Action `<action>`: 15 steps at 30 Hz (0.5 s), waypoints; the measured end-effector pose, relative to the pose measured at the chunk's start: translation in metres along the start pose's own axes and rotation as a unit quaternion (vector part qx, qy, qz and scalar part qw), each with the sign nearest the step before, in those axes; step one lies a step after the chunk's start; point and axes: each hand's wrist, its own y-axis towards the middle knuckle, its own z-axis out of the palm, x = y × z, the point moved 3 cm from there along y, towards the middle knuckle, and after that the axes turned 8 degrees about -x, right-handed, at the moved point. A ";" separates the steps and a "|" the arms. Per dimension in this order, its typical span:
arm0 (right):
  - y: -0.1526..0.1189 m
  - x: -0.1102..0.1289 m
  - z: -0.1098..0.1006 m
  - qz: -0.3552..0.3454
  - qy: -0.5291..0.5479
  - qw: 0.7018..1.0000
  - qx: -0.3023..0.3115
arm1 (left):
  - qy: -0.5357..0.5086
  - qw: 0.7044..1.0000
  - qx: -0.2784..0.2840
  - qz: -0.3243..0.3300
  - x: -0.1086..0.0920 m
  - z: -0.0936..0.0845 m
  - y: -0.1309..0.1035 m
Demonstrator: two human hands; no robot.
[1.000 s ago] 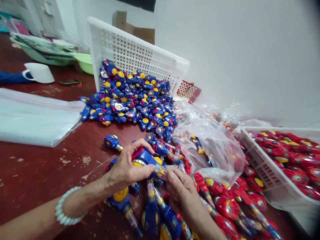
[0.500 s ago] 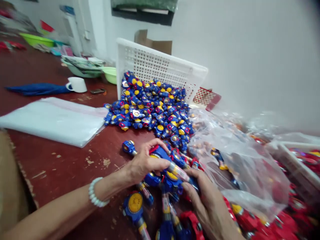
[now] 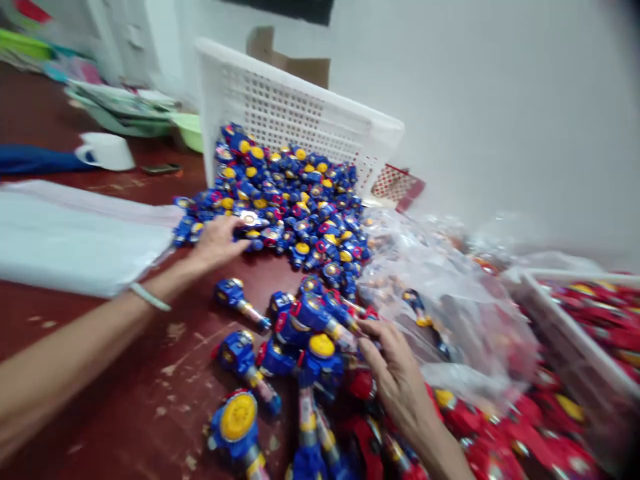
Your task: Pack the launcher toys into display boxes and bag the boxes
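Observation:
My left hand reaches to the near left edge of a heap of small blue toy heads with yellow round parts. Its thumb and fingers are apart beside a head with a pale, shiny face; blur softens the fingertips. Lower right, my right hand has thumb and fingers closed on the tube end of a blue toy stick, whose head rests among other sticks. Several more blue sticks with yellow-banded tubes lie in front, one with a big yellow disc.
A white perforated basket lies tipped behind the heap. Clear plastic bags and a crate of red toys are on the right. Flat plastic sheets, a white mug and a phone are on the left.
My left hand has let go of the blue toy stick and moved up and left to the heap. My right hand stays at the stick's tube. The view has shifted right and down.

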 end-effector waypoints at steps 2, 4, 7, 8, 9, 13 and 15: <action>0.007 -0.015 -0.012 -0.002 -0.049 0.999 -0.019 | 0.063 0.998 0.018 -0.003 0.027 0.003 0.016; 0.020 -0.044 -0.032 0.037 -0.130 0.990 -0.047 | 0.114 0.993 0.025 -0.005 0.051 0.010 0.024; 0.048 -0.096 -0.062 0.098 -0.244 0.962 -0.074 | 0.239 0.970 0.040 0.016 0.073 0.024 0.028; 0.058 -0.111 -0.068 0.107 -0.269 0.955 -0.071 | 0.282 0.958 0.044 0.020 0.077 0.027 0.028; 0.067 -0.125 -0.070 0.110 -0.290 0.949 -0.061 | 0.312 0.949 0.044 0.021 0.078 0.030 0.027; 0.093 -0.154 -0.053 0.075 -0.343 0.936 0.023 | 0.209 0.977 0.000 -0.043 0.064 0.029 0.017; 0.099 -0.158 -0.041 0.063 -0.357 0.930 0.057 | 0.021 0.985 -0.040 -0.167 0.055 0.023 0.007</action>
